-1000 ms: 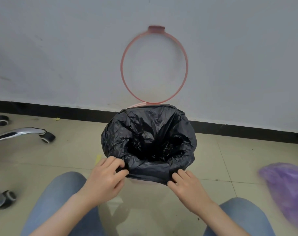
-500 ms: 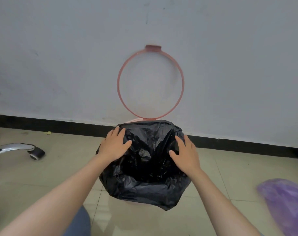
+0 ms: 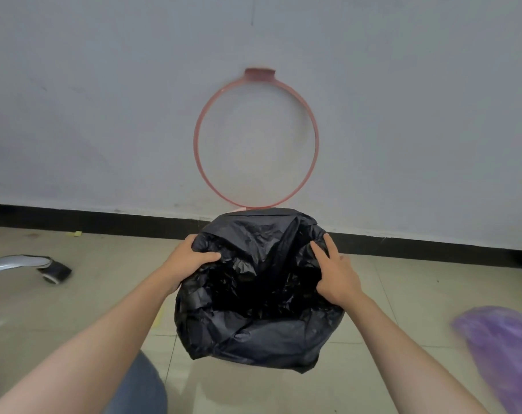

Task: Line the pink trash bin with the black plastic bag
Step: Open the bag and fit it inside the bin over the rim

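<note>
The black plastic bag is draped over the mouth of the pink trash bin, whose body is almost wholly hidden; only a sliver of pink shows at the back. The bin's pink ring lid stands flipped up against the wall. My left hand grips the bag's folded edge on the far left of the rim. My right hand presses flat on the bag at the far right of the rim, fingers spread.
A white wall with a black skirting stands right behind the bin. A chair leg with a castor lies at the left on the tiled floor. A purple plastic bag sits at the right. My knee shows at the bottom.
Both hands went from the near edge of the bag to the far sides of the rim. My left hand has now closed on the bag's edge, and the view has tilted up.
</note>
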`<state>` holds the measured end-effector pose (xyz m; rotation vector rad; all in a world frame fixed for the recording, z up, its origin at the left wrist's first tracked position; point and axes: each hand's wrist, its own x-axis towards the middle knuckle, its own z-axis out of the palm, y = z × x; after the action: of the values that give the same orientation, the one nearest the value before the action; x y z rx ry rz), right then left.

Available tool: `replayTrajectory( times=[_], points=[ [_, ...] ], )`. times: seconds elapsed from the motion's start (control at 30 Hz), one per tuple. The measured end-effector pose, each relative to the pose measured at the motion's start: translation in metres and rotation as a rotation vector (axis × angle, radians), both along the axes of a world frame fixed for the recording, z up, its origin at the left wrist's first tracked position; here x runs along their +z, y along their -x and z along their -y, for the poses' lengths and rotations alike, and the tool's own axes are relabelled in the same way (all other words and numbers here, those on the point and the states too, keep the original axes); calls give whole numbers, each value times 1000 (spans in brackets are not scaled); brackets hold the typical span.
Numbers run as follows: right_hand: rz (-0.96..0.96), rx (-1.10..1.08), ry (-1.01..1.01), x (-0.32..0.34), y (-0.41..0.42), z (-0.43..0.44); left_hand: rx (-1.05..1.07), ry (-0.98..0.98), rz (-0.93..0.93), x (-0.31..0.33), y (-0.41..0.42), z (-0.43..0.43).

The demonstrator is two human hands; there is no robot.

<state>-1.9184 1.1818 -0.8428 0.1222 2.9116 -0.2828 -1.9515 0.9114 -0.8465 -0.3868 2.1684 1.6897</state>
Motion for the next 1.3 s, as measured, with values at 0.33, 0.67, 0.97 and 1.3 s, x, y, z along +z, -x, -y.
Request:
replayTrajectory(
  times=[0.33, 0.67, 0.97, 1.3],
  points=[
    [102, 144, -34, 12, -38, -17, -57, -14, 105, 8, -18, -9],
    [-5, 242, -49, 18, 22, 21, -57, 322, -169, -6, -20, -23],
    [-100, 234, -146, 23, 38, 18, -83, 363, -183, -12, -17, -23],
    [573, 776, -589, 34, -49, -8, -563, 1220, -1136, 1, -41, -38]
  ],
)
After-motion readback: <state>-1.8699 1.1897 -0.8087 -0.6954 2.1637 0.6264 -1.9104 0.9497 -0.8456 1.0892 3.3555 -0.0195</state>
